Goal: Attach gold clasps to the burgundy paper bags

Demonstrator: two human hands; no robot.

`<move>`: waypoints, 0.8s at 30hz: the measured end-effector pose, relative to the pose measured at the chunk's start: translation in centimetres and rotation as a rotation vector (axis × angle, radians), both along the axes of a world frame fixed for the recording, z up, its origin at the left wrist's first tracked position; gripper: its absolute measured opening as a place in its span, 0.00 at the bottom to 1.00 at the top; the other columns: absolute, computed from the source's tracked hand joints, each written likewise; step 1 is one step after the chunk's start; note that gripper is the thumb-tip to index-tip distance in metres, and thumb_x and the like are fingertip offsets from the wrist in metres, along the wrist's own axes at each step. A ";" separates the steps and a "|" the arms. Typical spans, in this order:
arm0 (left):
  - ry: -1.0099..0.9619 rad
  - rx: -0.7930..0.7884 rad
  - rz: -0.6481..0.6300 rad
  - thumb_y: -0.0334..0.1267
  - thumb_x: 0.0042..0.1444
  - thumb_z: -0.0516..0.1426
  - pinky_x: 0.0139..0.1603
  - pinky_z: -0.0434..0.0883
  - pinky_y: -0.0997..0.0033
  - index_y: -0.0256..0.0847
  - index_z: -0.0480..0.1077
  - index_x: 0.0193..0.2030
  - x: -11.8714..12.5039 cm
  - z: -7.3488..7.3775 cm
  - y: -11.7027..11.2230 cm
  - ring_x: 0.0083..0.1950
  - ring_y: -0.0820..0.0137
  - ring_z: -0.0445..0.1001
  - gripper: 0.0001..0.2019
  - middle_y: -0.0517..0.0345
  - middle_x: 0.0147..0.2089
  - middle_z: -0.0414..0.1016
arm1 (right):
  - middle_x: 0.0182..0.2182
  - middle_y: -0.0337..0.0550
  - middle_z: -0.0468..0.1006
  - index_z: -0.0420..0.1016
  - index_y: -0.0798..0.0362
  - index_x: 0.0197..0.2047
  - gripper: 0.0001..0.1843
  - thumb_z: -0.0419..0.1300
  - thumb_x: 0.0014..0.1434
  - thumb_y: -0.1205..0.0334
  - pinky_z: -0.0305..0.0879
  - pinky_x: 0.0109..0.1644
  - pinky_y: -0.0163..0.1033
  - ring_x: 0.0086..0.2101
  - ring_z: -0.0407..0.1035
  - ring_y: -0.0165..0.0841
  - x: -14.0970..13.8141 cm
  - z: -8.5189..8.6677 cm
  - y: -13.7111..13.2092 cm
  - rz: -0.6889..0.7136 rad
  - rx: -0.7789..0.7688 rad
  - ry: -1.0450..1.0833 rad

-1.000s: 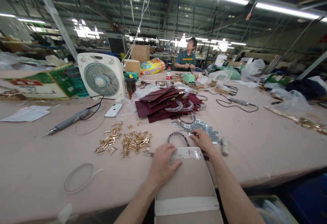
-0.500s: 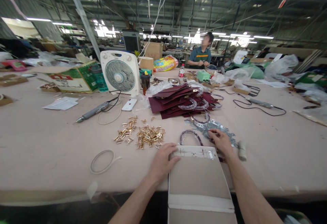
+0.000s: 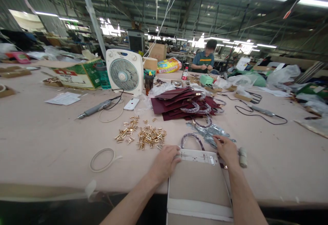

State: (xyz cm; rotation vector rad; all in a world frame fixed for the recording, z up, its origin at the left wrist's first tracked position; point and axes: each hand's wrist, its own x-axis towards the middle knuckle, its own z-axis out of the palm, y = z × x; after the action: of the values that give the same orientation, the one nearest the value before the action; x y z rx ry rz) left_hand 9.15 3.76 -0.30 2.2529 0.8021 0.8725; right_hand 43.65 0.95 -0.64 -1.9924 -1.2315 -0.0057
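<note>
A beige bag panel (image 3: 198,180) lies in front of me, its lower end past the table edge. A plastic-wrapped dark handle (image 3: 192,136) sticks out beyond its top, and a small metal plate (image 3: 212,160) sits near its upper right corner. My left hand (image 3: 165,161) is closed on the panel's upper left corner, thumb on top. At the near edge of a pile of flat grey metal pieces (image 3: 211,132), my right hand (image 3: 227,149) pinches its fingertips together; whatever is between them is too small to make out.
Gold-coloured metal fittings (image 3: 151,136) lie scattered left of the panel, near a tape coil (image 3: 102,160). Maroon bag pieces (image 3: 176,103) are stacked behind. Further back stand a fan (image 3: 124,73), a phone (image 3: 131,104) and corded tools (image 3: 94,110). A co-worker (image 3: 205,61) sits across the table.
My right fingers have drawn together over the metal pieces and the hand has shifted slightly right. My left thumb has moved closer to its fingers at the panel's corner. The view has tilted slightly.
</note>
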 end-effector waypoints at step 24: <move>-0.033 -0.076 0.057 0.43 0.48 0.75 0.66 0.70 0.52 0.45 0.72 0.60 0.2 -1.1 0.3 0.62 0.56 0.73 0.32 0.52 0.60 0.78 | 0.41 0.44 0.83 0.77 0.47 0.44 0.14 0.54 0.70 0.50 0.71 0.48 0.43 0.43 0.76 0.42 -16.2 3.3 -3.6 0.411 -0.004 0.318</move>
State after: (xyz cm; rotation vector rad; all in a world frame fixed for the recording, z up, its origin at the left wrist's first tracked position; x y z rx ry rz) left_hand 9.31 4.06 -1.44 2.1539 0.8734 0.8877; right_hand 27.47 -2.66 2.70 -1.6307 -1.3992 0.4977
